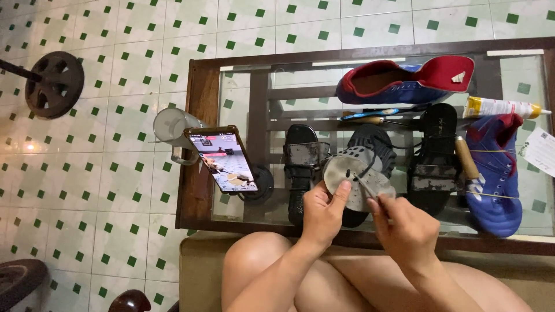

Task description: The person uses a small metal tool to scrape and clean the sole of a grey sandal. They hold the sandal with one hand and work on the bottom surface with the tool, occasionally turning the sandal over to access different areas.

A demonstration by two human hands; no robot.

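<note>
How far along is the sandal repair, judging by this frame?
Done: can't tell for certain; one black sandal lies on the glass table with a worn grey strap. In hand: the left hand grips a grey sole piece while the right hand works a thin tool against it. Left: another black sandal, two blue shoes and a glue tube lie untouched.

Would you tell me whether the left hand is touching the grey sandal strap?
Touching: the head view shows the left hand gripping the grey sandal strap, its thumb pressed flat on the surface.
</note>
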